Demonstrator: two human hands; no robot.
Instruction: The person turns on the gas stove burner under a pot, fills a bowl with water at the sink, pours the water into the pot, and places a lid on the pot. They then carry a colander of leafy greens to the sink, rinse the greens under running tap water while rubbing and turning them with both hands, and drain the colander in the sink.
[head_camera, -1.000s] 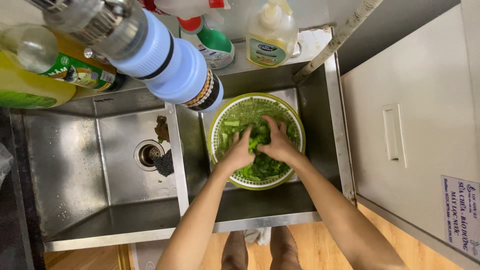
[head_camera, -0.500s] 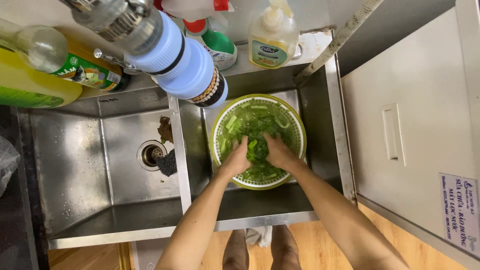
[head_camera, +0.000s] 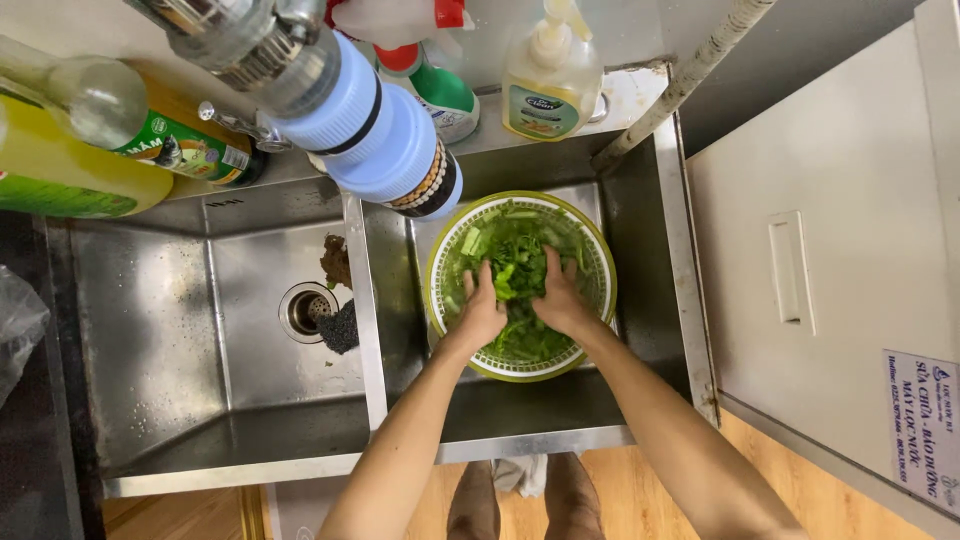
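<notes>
Sink (head_camera: 150, 370): steel, 2 basins; your work is in the right basin, the left one holds only a drain and bits.
Cabinet (head_camera: 830, 250): pale door with a recessed pull, just right of the sink.
Colander (head_camera: 597, 262): round, white mesh with a green rim, sits in the right basin, full of greens.
Greens (head_camera: 515, 265): chopped leafy pieces piled in the colander, under and between both your hands.
Filter tap (head_camera: 375, 135): blue and white cylinder hanging over the divider, its end just above the colander's left rim.
Left hand (head_camera: 482, 312): yours, palm down on the greens, fingers curled in and bunching leaves; loosely closed on them.
Right hand (head_camera: 560, 300): yours, pressed into the greens just beside the left, fingers bent around a clump of leaves.
Yellow bottle (head_camera: 60, 170): lying on the bench at far left, next to a clear bottle with a green label.
Soap dispenser (head_camera: 552, 85): pump bottle on the back ledge, behind the colander.
Spray bottle (head_camera: 440, 90): white and green, red trigger, left of the dispenser.
Drain (head_camera: 307, 310): left basin, a dark scrubber touching its right side, brown scraps just above.
</notes>
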